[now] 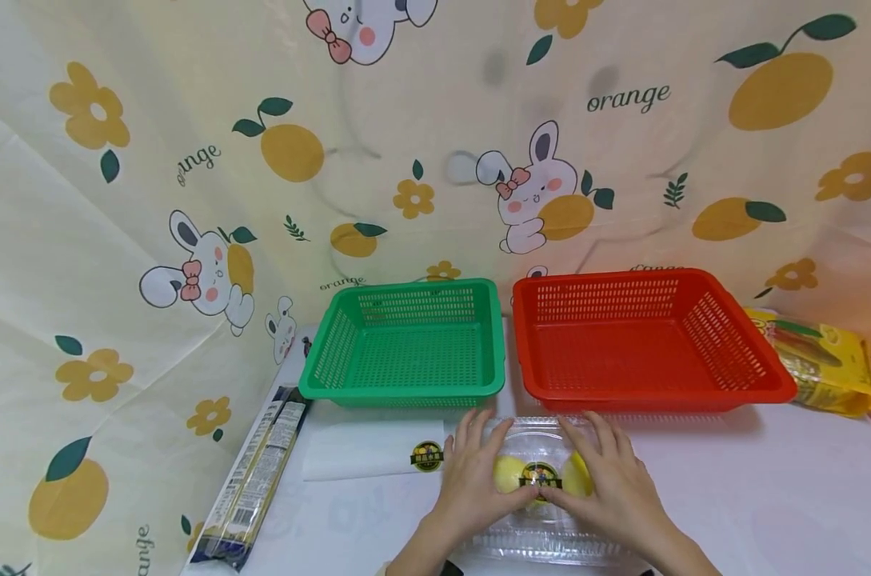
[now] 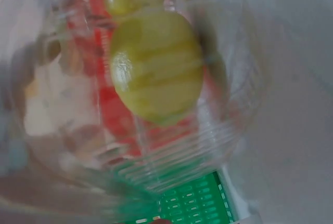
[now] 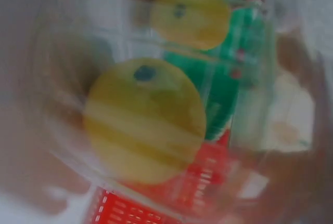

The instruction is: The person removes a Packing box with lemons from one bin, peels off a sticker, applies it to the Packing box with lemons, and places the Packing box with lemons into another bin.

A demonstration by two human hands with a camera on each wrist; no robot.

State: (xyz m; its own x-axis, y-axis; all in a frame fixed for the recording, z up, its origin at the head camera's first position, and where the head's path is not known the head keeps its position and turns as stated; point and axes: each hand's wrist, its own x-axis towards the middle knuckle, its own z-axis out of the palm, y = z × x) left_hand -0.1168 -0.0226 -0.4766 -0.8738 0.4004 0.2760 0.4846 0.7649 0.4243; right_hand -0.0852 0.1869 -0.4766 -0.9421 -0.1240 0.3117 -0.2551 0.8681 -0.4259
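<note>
A clear plastic lidded box stands on the white tabletop in front of the baskets. Through its lid show two yellow, pear-like fruits. A round dark label with a banner sits on the lid between them. My left hand lies over the box's left side, and my right hand over its right side. Both have fingers spread toward the far edge, with the thumbs meeting at the label's lower edge. In the wrist views one yellow-green fruit and one yellow fruit appear blurred through the plastic.
A white backing sheet with another round label lies left of the box. Behind stand a green basket and a red basket. Long packets lie at the left; a yellow package is far right.
</note>
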